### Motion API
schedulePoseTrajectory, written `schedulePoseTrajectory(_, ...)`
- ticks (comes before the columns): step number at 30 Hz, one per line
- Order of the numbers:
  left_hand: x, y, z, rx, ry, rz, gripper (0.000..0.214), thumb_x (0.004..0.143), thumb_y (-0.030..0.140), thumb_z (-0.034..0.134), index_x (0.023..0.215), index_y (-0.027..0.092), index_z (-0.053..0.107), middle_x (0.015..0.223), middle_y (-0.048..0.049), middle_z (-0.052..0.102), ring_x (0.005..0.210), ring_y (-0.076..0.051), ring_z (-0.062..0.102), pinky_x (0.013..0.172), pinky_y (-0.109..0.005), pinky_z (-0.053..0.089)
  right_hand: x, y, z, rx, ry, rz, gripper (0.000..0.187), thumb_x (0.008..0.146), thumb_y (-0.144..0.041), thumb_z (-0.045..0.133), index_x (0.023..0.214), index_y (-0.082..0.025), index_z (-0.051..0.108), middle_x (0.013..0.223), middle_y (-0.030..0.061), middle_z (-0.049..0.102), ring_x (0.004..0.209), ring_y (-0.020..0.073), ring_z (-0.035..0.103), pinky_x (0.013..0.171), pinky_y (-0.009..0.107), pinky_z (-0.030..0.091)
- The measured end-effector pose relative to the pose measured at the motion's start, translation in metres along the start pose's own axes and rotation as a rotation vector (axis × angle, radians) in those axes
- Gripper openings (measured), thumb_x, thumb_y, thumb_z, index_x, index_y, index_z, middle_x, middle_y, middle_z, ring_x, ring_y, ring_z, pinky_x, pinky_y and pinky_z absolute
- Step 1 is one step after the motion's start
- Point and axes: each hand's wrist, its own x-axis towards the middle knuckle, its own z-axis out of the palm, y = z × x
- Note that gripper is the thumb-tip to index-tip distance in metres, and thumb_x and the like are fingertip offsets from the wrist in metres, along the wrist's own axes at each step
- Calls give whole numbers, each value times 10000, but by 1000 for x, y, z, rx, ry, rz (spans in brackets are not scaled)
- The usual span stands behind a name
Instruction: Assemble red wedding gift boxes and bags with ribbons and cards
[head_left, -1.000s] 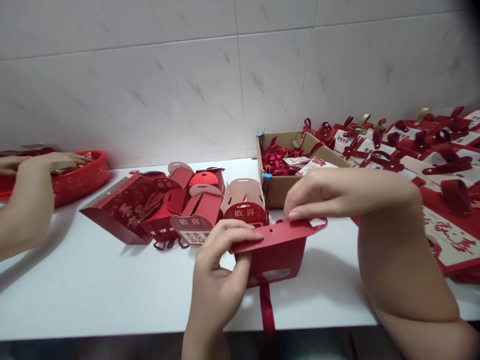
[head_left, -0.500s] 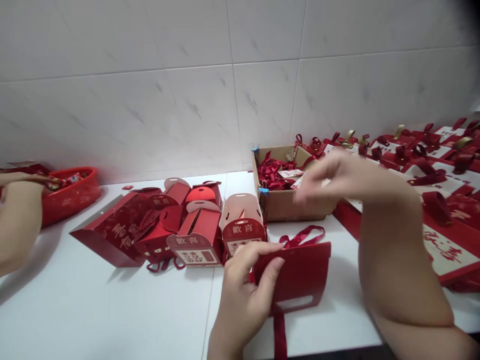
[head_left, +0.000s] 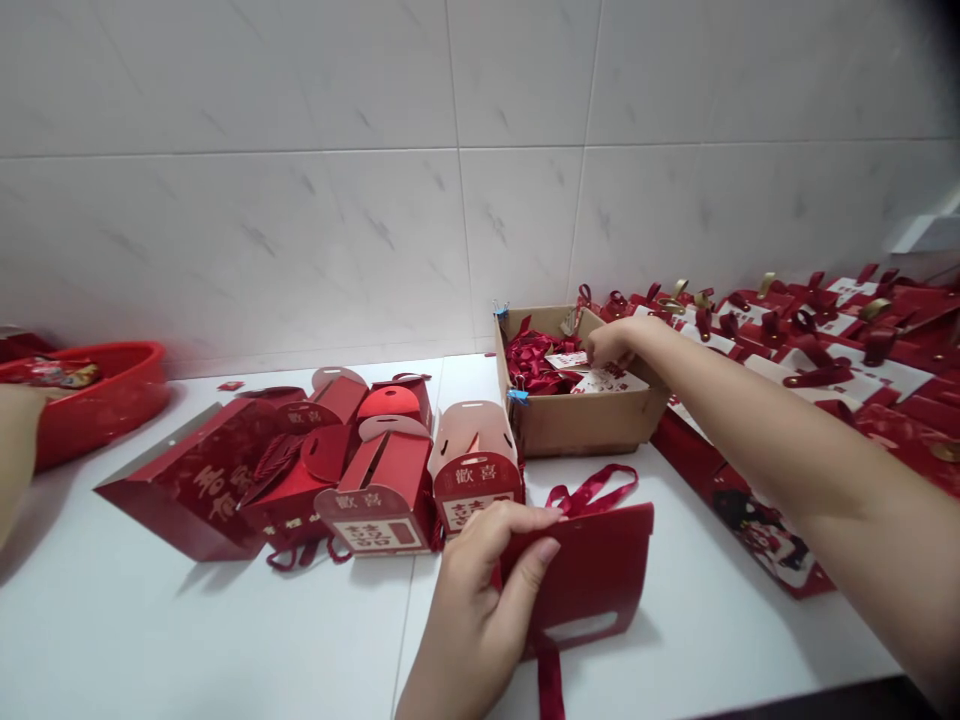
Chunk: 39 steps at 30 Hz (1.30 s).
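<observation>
Left grip (head_left: 480, 605) on upper corner, 1 red box (head_left: 589, 570) below and rightward.

Muted light, soft shadows

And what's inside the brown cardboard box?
Dark red ribbons and white cards with red markings are in the box, the right hand at the cards. These hide the bottom and anything underneath.

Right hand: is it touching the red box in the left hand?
No, the right hand is at the cards in the cardboard box, apart from the red box.
</observation>
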Motion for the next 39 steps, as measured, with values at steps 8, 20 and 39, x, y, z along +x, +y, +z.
schedulePoseTrajectory(8,1,-3,5,17,83,-6,149,921,261,523,1010,249,642,945,-36,685,883,-188,642,762,-279,508,-66,-17,-25,259,657,21,213,887,-278,447,1027,-157,553,929,120,624,767,178,592,643,282,445)
schedulePoseTrajectory(20,3,-3,20,-348,180,-215,214,895,374,556,1038,217,523,958,-43,638,870,-184,630,742,-269,512,-150,-44,4,1057,-345,-521,261,799,-433,561,879,-209,454,517,-89,372,392,55,327,410,192,290)
schedulePoseTrajectory(39,5,-10,19,-301,262,40,363,934,455,452,1234,254,415,1382,-110,474,1317,-246,421,1091,-453,352,-121,-62,30,93,-255,-482,189,891,-346,445,911,-184,540,858,50,646,709,146,557,606,242,375)
